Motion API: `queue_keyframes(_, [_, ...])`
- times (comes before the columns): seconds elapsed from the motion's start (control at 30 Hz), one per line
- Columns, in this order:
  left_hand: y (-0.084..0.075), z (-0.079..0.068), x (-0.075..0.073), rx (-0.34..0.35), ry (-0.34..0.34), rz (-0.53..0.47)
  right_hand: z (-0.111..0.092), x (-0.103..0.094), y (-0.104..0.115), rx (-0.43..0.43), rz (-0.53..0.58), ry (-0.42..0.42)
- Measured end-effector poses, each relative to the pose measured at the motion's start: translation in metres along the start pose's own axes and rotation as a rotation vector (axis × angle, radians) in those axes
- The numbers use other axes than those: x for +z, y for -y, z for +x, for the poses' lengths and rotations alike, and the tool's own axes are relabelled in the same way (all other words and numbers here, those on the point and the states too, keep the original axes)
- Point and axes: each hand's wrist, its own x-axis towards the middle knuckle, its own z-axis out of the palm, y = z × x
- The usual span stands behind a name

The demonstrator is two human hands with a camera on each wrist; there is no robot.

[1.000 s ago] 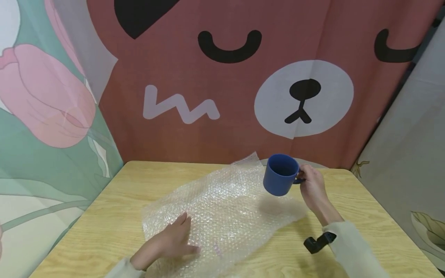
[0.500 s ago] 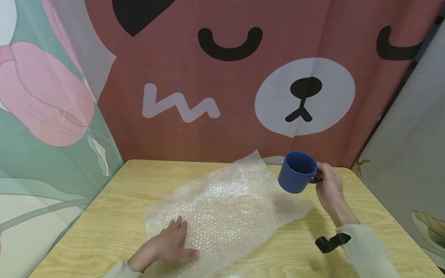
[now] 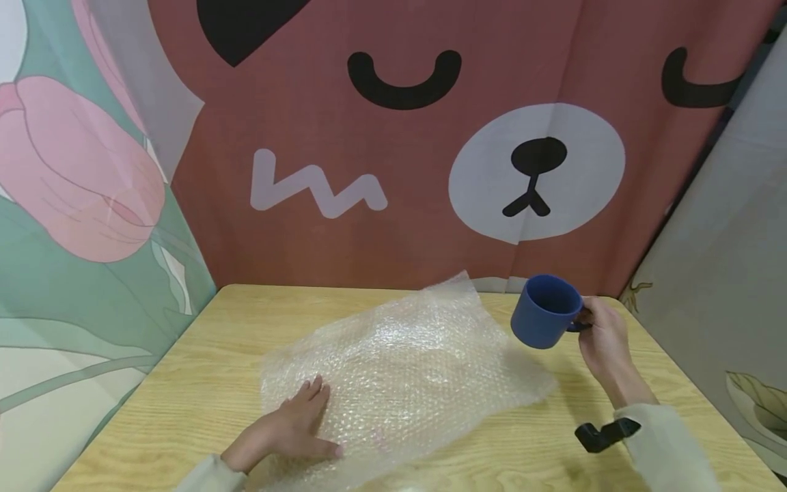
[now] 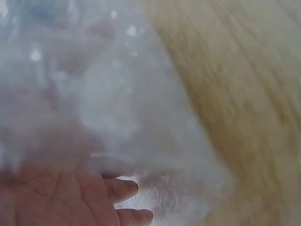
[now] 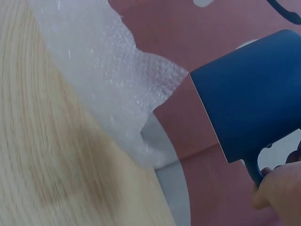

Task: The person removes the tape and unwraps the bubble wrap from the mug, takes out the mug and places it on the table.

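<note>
A blue mug (image 3: 542, 316) is held up by its handle in my right hand (image 3: 605, 342), over the right part of the table and past the sheet's right side. Its mouth faces up, tilted slightly; in the right wrist view the mug (image 5: 249, 94) shows its side and handle, pinched by the fingers. A sheet of clear bubble wrap (image 3: 406, 369) lies spread across the table. My left hand (image 3: 292, 424) rests on its near left part, fingers extended and thumb apart. In the left wrist view the palm (image 4: 56, 197) shows beside blurred bubble wrap (image 4: 122, 103).
The wooden table (image 3: 215, 355) ends at a red curtain (image 3: 320, 253) with a cartoon bear face. Printed curtains stand at left and right. A black clip-like mount (image 3: 605, 435) sits on the right wrist at the pale sleeve.
My right hand has carried the mug to the right, from above the bubble wrap to beyond its right side. The left hand stays on the sheet, which has slid slightly right.
</note>
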Motion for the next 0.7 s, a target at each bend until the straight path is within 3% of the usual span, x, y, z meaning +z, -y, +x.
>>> queue_keyframes(0.43, [-0.002,0.001,0.001,-0.008,-0.012,0.034,0.024,-0.030,-0.013,0.024,0.062,-0.056])
queue_keyframes(0.7, [-0.003,0.000,0.001,-0.039,-0.009,0.053,0.037,-0.039,-0.025,0.077,0.077,-0.213])
